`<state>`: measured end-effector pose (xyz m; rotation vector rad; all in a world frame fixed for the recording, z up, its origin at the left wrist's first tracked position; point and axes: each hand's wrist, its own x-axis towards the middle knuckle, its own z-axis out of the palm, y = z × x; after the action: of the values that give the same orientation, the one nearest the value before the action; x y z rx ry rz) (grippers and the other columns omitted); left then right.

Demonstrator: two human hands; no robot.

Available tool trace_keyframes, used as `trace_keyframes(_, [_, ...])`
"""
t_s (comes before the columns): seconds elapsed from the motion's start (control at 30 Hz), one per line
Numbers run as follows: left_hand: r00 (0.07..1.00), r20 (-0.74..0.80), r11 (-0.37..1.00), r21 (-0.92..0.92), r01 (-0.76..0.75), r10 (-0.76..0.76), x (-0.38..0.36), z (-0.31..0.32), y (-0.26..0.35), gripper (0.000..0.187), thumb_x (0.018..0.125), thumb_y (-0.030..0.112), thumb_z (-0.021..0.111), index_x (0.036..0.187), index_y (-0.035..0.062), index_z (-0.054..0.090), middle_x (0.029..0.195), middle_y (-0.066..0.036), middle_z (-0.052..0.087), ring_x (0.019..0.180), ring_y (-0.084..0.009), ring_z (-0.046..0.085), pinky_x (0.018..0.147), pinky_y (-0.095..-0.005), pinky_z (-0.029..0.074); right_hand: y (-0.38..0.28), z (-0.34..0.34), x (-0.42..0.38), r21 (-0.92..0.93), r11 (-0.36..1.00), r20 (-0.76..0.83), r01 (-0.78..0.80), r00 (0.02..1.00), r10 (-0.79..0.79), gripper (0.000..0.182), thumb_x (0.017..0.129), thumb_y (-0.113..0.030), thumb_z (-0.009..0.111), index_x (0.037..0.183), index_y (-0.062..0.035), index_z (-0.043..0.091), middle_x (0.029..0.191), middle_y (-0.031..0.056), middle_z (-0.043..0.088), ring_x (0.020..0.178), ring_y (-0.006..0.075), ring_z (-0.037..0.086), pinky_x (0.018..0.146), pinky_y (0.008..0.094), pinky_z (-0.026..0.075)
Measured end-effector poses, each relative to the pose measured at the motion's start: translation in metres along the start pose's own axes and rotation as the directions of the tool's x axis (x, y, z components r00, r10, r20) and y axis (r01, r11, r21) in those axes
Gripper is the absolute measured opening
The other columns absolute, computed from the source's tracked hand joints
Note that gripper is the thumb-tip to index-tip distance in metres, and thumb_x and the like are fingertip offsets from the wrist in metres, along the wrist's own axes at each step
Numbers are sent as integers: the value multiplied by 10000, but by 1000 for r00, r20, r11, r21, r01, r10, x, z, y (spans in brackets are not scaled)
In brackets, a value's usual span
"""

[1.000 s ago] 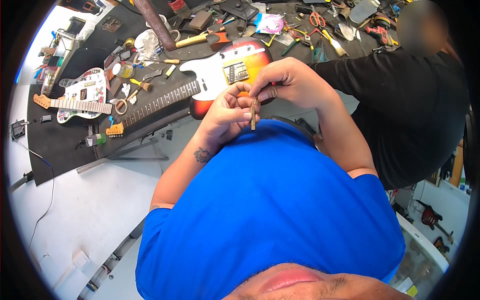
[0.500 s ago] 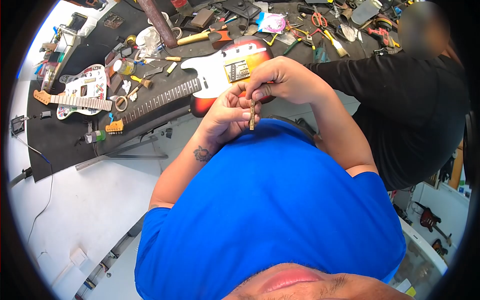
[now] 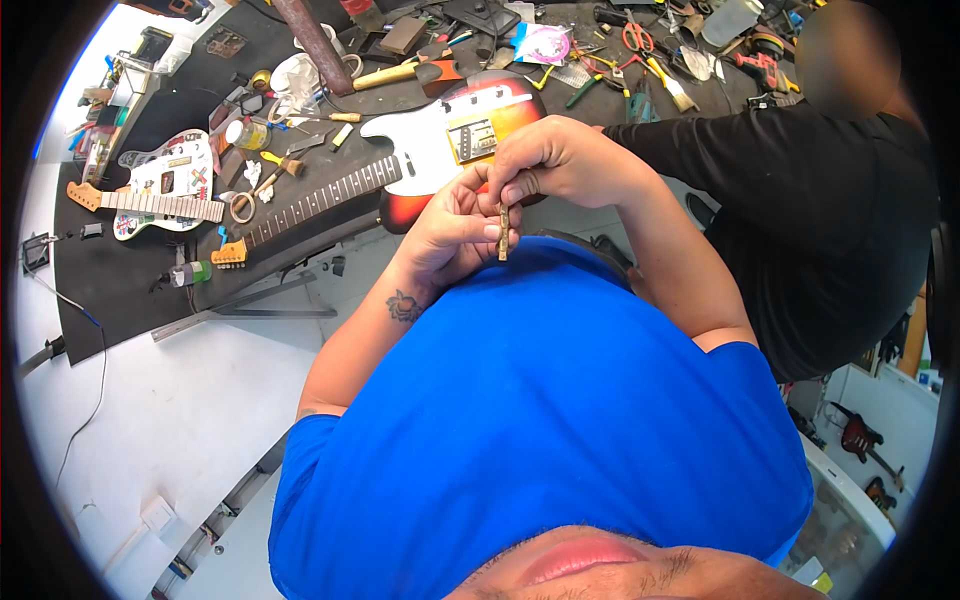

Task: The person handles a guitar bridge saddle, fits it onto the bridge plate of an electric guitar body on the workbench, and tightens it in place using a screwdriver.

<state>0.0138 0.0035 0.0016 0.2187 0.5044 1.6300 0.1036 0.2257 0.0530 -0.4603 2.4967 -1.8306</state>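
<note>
Close in front of my chest, my left hand (image 3: 455, 228) pinches a small narrow brass-coloured bar (image 3: 503, 240) between thumb and fingers. My right hand (image 3: 560, 162) is closed at the bar's upper end, thumb and fingertips pressed together there. Its exact kind is too small to make out, and the fingers cover its upper part. Just beyond both hands lies a sunburst electric guitar (image 3: 520, 103) with a white pickguard (image 3: 392, 127). Its neck (image 3: 325, 200) points to the left, and the metal bridge (image 3: 473, 138) shows next to my right hand.
A white stickered guitar (image 3: 170, 180) lies at the left of the dark bench (image 3: 110, 285). Brushes (image 3: 290, 165), scissors (image 3: 637, 38), pliers and other tools crowd the back. A brown post (image 3: 315, 45) rises there. At the right, a person in black (image 3: 820, 220) reaches toward the bench.
Both hands keep their grip on the bar with only a tiny shift. At the right, the person in black has moved slightly.
</note>
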Motion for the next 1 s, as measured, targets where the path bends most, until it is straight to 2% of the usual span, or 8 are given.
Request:
trace_keyframes(0.2, [999, 31, 999, -38, 24, -22, 3, -11, 0, 601, 882, -95, 787, 1399, 67, 526, 1148, -110, 705, 1001, -209, 741, 878, -372, 650, 4, -3, 1, 107, 994, 53, -24, 998, 18, 115, 943, -12, 796, 1058, -18, 801, 970, 63, 791, 926, 163, 746, 861, 329, 592])
trace_keyframes(0.3, [998, -38, 999, -4, 40, -40, 5, -31, -1, 569, 883, -90, 788, 1368, 78, 543, 1111, -133, 736, 968, -229, 765, 857, -365, 653, 38, -4, -6, 136, 982, -111, -131, 983, 146, 99, 979, -17, 764, 1072, -8, 797, 975, 37, 789, 961, 138, 727, 894, 318, 573])
trace_keyframes(0.53, [925, -379, 981, 186, 53, 22, 10, -133, -5, 450, 892, -105, 744, 1283, 60, 596, 1091, -143, 751, 951, -248, 775, 831, -338, 654, 219, 0, 1, 265, 820, -384, -507, 725, 572, 169, 1026, -163, 739, 1110, -38, 814, 976, 59, 797, 933, 175, 728, 864, 373, 566])
trace_keyframes(0.63, [825, -559, 972, 228, 54, 85, 17, -181, 5, 428, 888, -102, 751, 1265, 10, 580, 1092, -178, 751, 942, -253, 777, 832, -348, 662, 244, 9, 34, -83, 796, -377, -599, 758, 531, 159, 1034, -138, 741, 1117, -13, 794, 976, 44, 800, 878, 128, 703, 818, 325, 566])
trace_keyframes(0.67, [777, -616, 955, 288, 72, 128, 21, -192, 11, 445, 866, -76, 767, 1264, -17, 579, 1102, -194, 754, 925, -264, 777, 825, -363, 657, 247, 12, 47, -215, 815, -363, -538, 819, 444, 161, 1022, -152, 751, 1121, -31, 790, 971, 93, 799, 884, 184, 729, 825, 355, 570])
trace_keyframes(0.8, [726, -583, 518, 775, 363, 365, 49, -210, 51, 428, 806, -18, 776, 1209, -63, 639, 1079, -186, 800, 953, -249, 791, 840, -375, 641, 277, 31, 98, -437, 768, -206, -468, 884, 421, 165, 999, -185, 759, 1108, -66, 795, 1012, 133, 787, 956, 328, 739, 873, 425, 575])
trace_keyframes(0.9, [723, -538, 247, 843, 478, 433, 75, -229, 60, 391, 811, 17, 784, 1182, -41, 674, 1045, -175, 813, 978, -224, 798, 862, -376, 641, 288, 35, 130, -547, 765, -103, -342, 933, 344, 160, 973, -155, 711, 1095, -120, 810, 1043, 184, 764, 999, 380, 723, 904, 475, 565])
trace_keyframes(1.0, [752, -486, 110, 863, 493, 446, 86, -227, 62, 384, 808, 55, 789, 1169, -21, 684, 1019, -203, 801, 1001, -371, 793, 913, -460, 617, 287, 38, 151, -638, 696, -69, -330, 924, 375, 142, 913, -130, 706, 1016, -135, 805, 1054, 149, 759, 1074, 376, 696, 928, 479, 568])
